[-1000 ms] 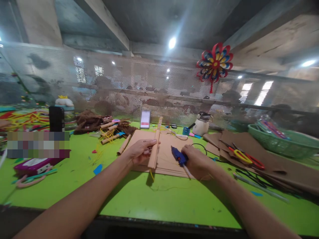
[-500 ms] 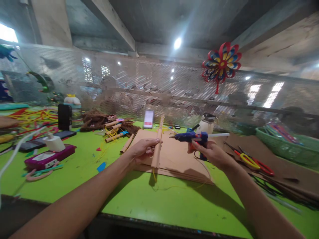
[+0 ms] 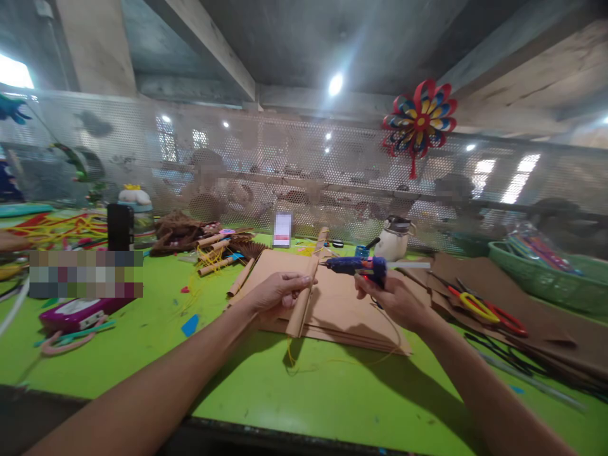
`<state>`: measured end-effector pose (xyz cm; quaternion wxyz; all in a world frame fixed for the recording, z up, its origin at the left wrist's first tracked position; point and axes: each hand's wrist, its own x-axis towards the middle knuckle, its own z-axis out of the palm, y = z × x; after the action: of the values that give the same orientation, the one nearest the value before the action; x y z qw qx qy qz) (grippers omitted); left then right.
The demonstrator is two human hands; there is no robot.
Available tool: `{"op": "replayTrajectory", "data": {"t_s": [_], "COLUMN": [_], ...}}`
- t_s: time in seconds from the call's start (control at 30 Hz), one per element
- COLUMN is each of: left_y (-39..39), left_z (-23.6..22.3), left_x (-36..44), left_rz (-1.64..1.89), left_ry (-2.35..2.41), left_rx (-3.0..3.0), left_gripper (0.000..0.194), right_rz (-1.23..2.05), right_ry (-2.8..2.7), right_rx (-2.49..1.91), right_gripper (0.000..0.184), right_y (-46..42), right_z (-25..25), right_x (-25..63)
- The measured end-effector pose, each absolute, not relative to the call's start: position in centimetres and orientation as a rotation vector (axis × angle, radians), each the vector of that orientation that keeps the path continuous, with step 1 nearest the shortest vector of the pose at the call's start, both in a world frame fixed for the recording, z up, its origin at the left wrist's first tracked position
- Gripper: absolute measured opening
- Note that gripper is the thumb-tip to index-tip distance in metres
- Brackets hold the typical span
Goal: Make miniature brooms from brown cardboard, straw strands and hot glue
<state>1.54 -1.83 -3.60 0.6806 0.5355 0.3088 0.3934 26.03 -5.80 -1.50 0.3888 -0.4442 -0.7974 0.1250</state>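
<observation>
Between the thumb and fingers of my left hand (image 3: 284, 292) is a rolled brown paper tube (image 3: 300, 313), tilted with its far end leaning right. Yellow string (image 3: 291, 356) hangs from its near end. My right hand (image 3: 398, 299) is closed around a blue hot glue gun (image 3: 358, 266), a white glue stick (image 3: 412, 265) poking out of its back. The gun's nozzle points left, close to the upper part of the tube; whether they touch I cannot tell. Beneath both hands lies a stack of brown paper sheets (image 3: 351, 320).
Several paper tubes with yellow string (image 3: 216, 254) lie left of the stack. Scissors (image 3: 479, 308) rest on brown paper at right, near a green basket (image 3: 546, 272). A purple power strip (image 3: 78, 315) is at left. A lit phone (image 3: 282, 230) and a white jug (image 3: 392, 242) stand behind.
The glue gun has moved left and slightly down, bringing its nozzle to the tube. The tube has tilted further to the right in my left hand.
</observation>
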Motion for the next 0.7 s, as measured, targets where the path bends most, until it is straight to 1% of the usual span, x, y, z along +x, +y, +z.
{"op": "replayTrajectory", "data": {"t_s": [0.7], "left_y": [-2.16], "left_z": [-3.35], "left_x": [1.72], "left_rz": [0.905], "left_ry": [0.682], "left_rx": [1.131], "left_gripper": [0.032], "right_rz": [0.349], "right_ry": [-1.950], "right_rx": [-1.153], "right_gripper": [0.038], "right_y": [-6.04], "right_z": [-1.54], "right_x": [25.53]}}
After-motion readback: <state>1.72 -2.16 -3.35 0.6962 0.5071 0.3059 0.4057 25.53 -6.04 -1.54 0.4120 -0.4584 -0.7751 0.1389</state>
